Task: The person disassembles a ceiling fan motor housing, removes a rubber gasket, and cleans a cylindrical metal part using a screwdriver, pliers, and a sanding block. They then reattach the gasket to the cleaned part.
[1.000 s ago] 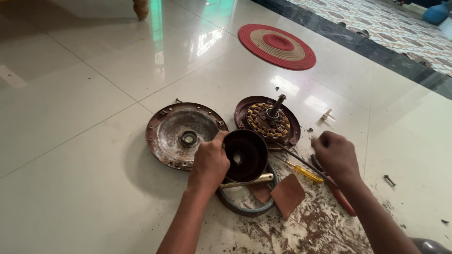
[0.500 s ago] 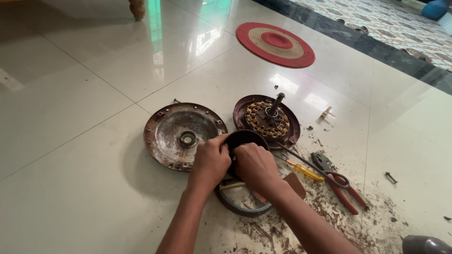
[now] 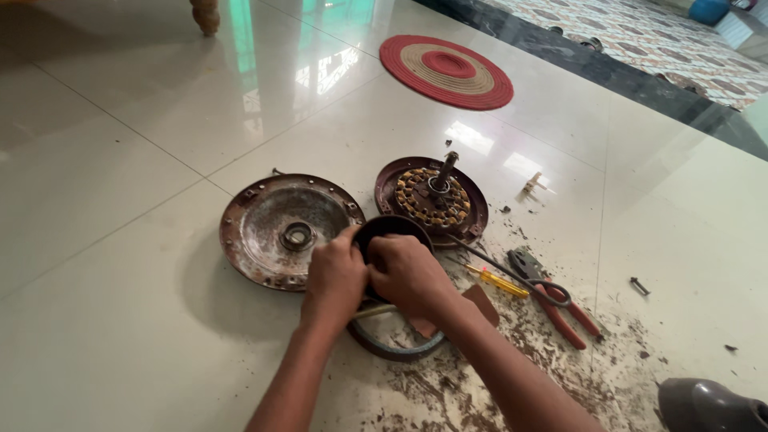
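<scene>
Both my hands grip a dark round cup-shaped fan part (image 3: 390, 230) held just above the tiled floor. My left hand (image 3: 336, 278) clasps its left side and my right hand (image 3: 410, 274) covers its right side and front. Under the hands lies a dark metal ring (image 3: 394, 342) with a rod across it. A rusty round fan cover (image 3: 280, 228) lies to the left. Behind the cup sits the motor half with copper windings and an upright shaft (image 3: 434, 198).
Red-handled pliers (image 3: 560, 304) and a yellow screwdriver (image 3: 500, 282) lie right of my hands amid rust dirt. A brown card piece (image 3: 480, 304) lies beside my right forearm. A red round mat (image 3: 446, 70) is farther back; a grey object (image 3: 708, 404) at bottom right.
My right hand has come from beside the pliers over to the dark cup and now grips it together with my left hand.
</scene>
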Available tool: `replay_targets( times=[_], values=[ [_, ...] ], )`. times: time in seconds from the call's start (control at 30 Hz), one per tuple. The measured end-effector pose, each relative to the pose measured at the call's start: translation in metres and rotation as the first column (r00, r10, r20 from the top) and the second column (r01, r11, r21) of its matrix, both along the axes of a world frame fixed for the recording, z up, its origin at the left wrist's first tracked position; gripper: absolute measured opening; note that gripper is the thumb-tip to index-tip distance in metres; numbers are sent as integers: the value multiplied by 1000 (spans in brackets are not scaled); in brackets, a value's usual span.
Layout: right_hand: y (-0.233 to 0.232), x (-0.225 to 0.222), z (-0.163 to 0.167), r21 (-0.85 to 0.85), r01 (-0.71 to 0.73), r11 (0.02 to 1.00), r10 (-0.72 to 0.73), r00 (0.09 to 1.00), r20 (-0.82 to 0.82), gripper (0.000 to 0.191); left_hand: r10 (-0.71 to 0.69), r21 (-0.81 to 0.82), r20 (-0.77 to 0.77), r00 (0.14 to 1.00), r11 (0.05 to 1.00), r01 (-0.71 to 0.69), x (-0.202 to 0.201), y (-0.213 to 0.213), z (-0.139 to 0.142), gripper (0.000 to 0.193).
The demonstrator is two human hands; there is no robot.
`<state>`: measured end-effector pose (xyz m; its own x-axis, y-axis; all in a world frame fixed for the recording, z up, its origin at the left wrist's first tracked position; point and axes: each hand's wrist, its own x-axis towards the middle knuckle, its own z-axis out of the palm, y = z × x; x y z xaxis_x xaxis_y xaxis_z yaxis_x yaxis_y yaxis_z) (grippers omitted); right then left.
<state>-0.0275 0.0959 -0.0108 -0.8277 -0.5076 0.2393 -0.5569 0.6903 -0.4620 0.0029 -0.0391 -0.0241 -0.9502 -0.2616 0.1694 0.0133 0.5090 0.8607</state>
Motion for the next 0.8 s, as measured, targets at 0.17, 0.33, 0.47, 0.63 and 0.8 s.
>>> replay_targets(
  times=[0.17,0.33,0.47,0.63,0.8],
  values=[
    [18,24,2,-2,68,998,-68,996,-54,22,-69,-102,-42,997,993,64,3,11,-2,30],
    [49,30,7,-79,214,974,-205,973,105,32,-50,-165,-13,999,985,47,0,16,-1,30],
    [67,3,7,-159,280,947,-263,957,120,22,50,-280,-53,997,958,-63,2,8,4,32],
    [34,-31,-10,-11,110,994,-105,912,-397,39,114,-269,38,993,958,-100,10,6,12,36],
    [-1,-23,-24,-100,304,947,-314,944,-103,31,29,-206,-68,997,978,-43,22,-4,17,47]
  ],
)
